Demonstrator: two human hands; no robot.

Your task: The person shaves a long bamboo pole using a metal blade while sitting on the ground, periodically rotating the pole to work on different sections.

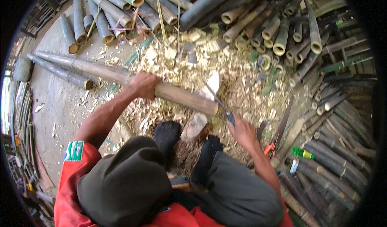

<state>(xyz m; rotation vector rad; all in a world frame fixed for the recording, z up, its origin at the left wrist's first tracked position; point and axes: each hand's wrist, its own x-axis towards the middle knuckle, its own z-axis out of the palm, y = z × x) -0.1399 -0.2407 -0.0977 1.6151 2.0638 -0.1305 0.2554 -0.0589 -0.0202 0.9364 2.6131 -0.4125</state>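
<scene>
My left hand (145, 86) is wrapped over a long brown bamboo pole (181, 98), which slants from the far left down to the middle. The pole's near end is just above a pale wood block (194, 127) between my feet; I cannot tell if they touch. My right hand (243, 131) is closed round the dark handle of a knife (213, 93). Its narrow blade points up and left, close beside the pole's near end. A second, shorter bamboo pole (60, 71) lies next to the long one on the left.
Pale wood chips (161, 57) cover the ground ahead. Cut bamboo pieces (109, 19) lie at the far left, with stacked bamboo (278, 37) at the far right and more bamboo poles (334, 158) on the right. Near those are an orange-handled tool (269, 148) and a green bottle (303, 153).
</scene>
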